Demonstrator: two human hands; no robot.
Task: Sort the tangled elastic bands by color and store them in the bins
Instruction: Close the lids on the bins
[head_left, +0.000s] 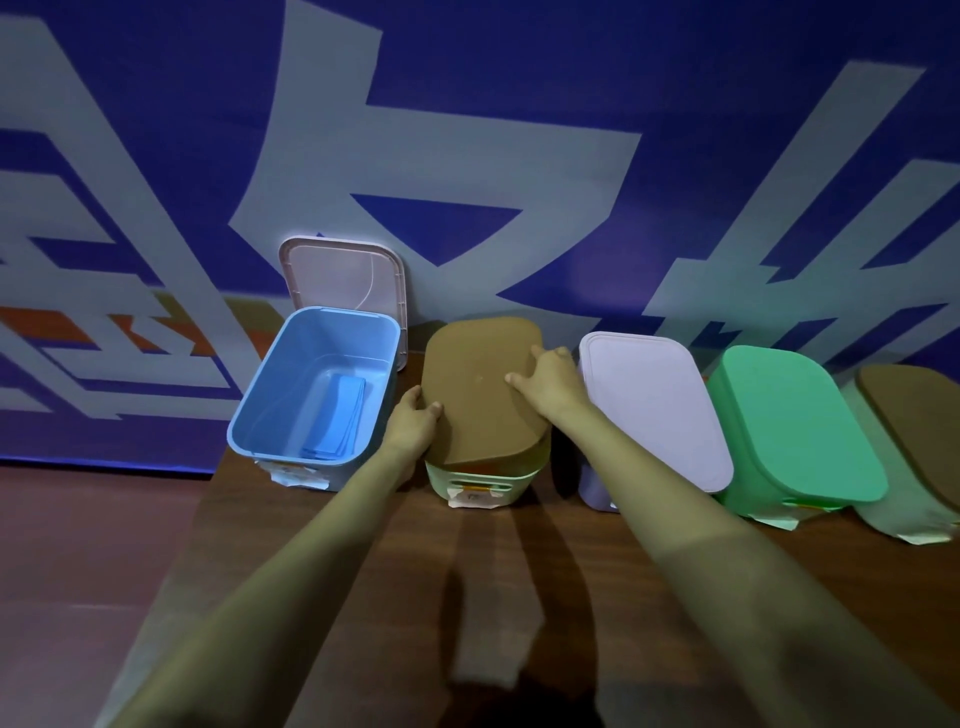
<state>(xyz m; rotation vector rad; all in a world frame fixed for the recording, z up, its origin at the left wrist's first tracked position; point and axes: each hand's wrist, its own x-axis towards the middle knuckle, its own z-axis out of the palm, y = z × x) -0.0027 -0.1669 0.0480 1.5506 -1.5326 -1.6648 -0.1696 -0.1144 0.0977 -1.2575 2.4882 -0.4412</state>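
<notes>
A big blue wall (519, 104) with pale shapes on it stands behind a brown table (260, 519). Five bins sit in a row on the table, close to the wall.

The first one on the left is the blue bin (291, 358). It is open. Its pink lid (343, 275) stands up behind it and leans on the wall. The blue bands (337, 415) lie flat on the bottom of the blue bin, near its right side.

Just beside it is the yellow bin (483, 480) with a brown lid (483, 395) on top. The lid sits a bit crooked and sticks out over the front of the bin. Our left hand (415, 415) grabs the left edge of the brown lid, with the fingers curled over it. Our right hand (553, 379) grabs the right edge, with the thumb on top and the fingers bent round the side. Both our arms reach out over the table.

Next comes the purple bin (592, 488) with a pale lid (654, 405) closed on it. Then comes the green bin (753, 499) with a green lid (795, 421), closed too. The grey bin (893, 509) is last, at the right edge, and we see only part of it. It has a dark brown lid (914, 415) on top.

We see no bands outside the bins.
</notes>
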